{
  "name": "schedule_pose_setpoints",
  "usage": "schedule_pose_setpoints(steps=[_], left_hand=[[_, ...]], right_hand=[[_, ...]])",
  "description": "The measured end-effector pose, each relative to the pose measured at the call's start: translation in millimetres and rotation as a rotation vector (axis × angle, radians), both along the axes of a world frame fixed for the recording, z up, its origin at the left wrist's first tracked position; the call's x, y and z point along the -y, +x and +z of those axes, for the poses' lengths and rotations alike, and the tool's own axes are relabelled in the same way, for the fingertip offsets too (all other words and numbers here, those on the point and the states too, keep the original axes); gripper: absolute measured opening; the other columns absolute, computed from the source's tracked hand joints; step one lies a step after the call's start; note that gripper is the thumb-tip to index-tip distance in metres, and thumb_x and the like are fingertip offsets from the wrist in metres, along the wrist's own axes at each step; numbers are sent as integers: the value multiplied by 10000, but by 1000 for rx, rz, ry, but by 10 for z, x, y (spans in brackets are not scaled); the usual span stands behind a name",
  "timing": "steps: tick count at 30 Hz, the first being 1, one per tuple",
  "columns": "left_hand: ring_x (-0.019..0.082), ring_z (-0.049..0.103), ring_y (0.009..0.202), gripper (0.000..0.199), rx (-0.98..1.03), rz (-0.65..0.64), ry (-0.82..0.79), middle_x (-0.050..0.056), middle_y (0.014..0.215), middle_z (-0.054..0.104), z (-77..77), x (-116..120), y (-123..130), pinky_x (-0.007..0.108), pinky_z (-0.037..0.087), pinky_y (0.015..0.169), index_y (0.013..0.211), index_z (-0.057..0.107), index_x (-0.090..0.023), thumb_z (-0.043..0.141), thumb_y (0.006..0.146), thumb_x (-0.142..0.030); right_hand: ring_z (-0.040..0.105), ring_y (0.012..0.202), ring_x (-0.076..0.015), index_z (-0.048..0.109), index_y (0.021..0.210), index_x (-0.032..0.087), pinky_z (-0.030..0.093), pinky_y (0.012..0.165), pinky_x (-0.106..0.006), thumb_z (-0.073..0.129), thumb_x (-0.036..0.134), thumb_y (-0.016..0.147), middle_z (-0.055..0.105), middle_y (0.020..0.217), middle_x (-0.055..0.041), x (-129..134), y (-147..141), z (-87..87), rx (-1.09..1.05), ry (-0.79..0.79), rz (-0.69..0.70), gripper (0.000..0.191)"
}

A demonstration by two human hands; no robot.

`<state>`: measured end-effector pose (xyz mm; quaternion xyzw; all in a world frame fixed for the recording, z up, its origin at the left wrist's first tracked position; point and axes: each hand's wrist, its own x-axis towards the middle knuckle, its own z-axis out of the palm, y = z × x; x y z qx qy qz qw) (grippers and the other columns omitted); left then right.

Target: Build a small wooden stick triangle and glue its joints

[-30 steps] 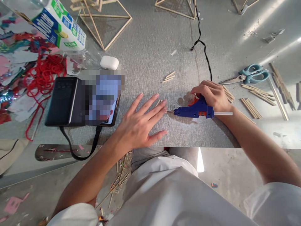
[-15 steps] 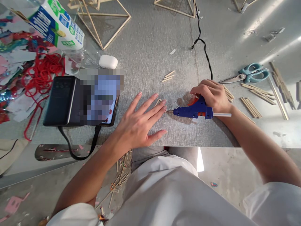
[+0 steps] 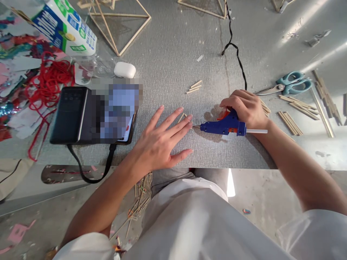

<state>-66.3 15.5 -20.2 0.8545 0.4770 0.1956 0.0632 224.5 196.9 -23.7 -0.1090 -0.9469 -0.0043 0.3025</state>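
Note:
My right hand (image 3: 245,108) is wrapped round the handle of a blue hot glue gun (image 3: 222,126) with an orange trigger. A white glue stick (image 3: 257,131) pokes out of its back end. The nozzle points left and ends by the fingertips of my left hand (image 3: 165,139). That hand lies flat with spread fingers on the grey table, over small wooden sticks (image 3: 182,117) that show only in part between the fingers. Above it, a few short cut sticks (image 3: 194,87) lie loose on the table.
Scissors (image 3: 291,83) and bundles of wooden sticks (image 3: 290,122) lie right. A black cord (image 3: 238,61) runs behind the glue gun. Stick frames (image 3: 132,36) stand at the back. A power bank (image 3: 71,115), phone (image 3: 127,126), white earbud case (image 3: 125,70), carton (image 3: 81,38) and red yarn (image 3: 51,79) crowd the left.
Both hands and the glue gun stay practically in place. The view has shifted very slightly.

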Motion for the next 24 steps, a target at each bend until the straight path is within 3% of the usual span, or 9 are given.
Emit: schedule_pose_setpoints(steps=[7, 17, 24], left_hand=[[399, 469, 1658, 624, -14, -8, 14, 110, 1689, 605, -4, 1, -2, 778, 283, 1401, 1640, 593, -219, 559, 1122, -565], [394, 468, 1659, 627, 17, -5, -7, 104, 1679, 616, -3, -1, 0, 784, 249, 1411, 1660, 574, -245, 576, 1116, -557], [384, 470, 1660, 634, 11, -1, 3, 97, 1682, 614, -13, -2, 3, 766, 240, 1419, 1672, 555, -256, 573, 1119, -564]], right_hand=[[592, 774, -199, 585, 1132, 234, 412, 714, -359, 328, 405, 1213, 672, 830, -52, -10, 28, 5, 78, -38, -41, 319], [586, 759, -190, 595, 1176, 225, 388, 695, -342, 509, 232, 1160, 668, 835, -18, -9, -15, 55, 0, 67, 53, 88], [583, 785, -192, 580, 1179, 234, 400, 724, -351, 445, 259, 1182, 665, 845, -26, -7, 13, 86, 107, 97, 3, 138]])
